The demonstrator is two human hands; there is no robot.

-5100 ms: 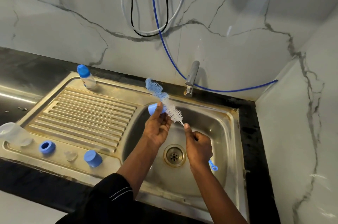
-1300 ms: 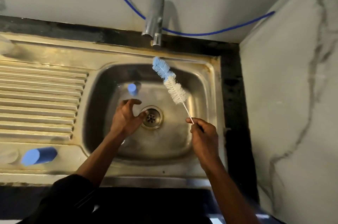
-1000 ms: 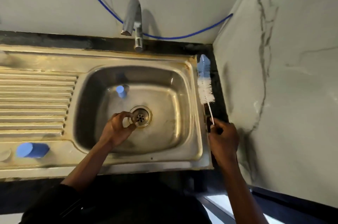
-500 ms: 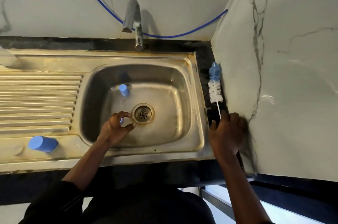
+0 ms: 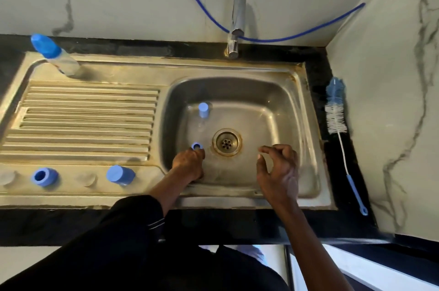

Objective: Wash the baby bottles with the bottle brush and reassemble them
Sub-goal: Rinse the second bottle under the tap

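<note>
My left hand [image 5: 190, 163] is down in the steel sink basin [image 5: 280, 105], its fingers closed on a small blue screw ring [image 5: 196, 146] left of the drain. A blue cap [image 5: 203, 109] stands farther back on the basin floor. My right hand [image 5: 279, 167] hovers over the basin's right side, empty, fingers loosely curled and apart. The bottle brush [image 5: 335, 115] lies on the black counter strip right of the sink, bristles pointing away. On the drainboard's front edge sit a blue ring [image 5: 44, 176] and a blue cap [image 5: 120, 174]. An assembled bottle [image 5: 57, 58] stands at the back left.
The tap [image 5: 236, 22] rises behind the basin, with a blue hose [image 5: 297, 35] along the marble wall. A marble side wall closes off the right. Two clear parts [image 5: 88, 179] lie between the blue pieces on the ribbed drainboard [image 5: 85, 122].
My right hand laid the brush on the right counter strip, let go and came back over the basin. My left hand dropped to the basin floor and took the blue ring.
</note>
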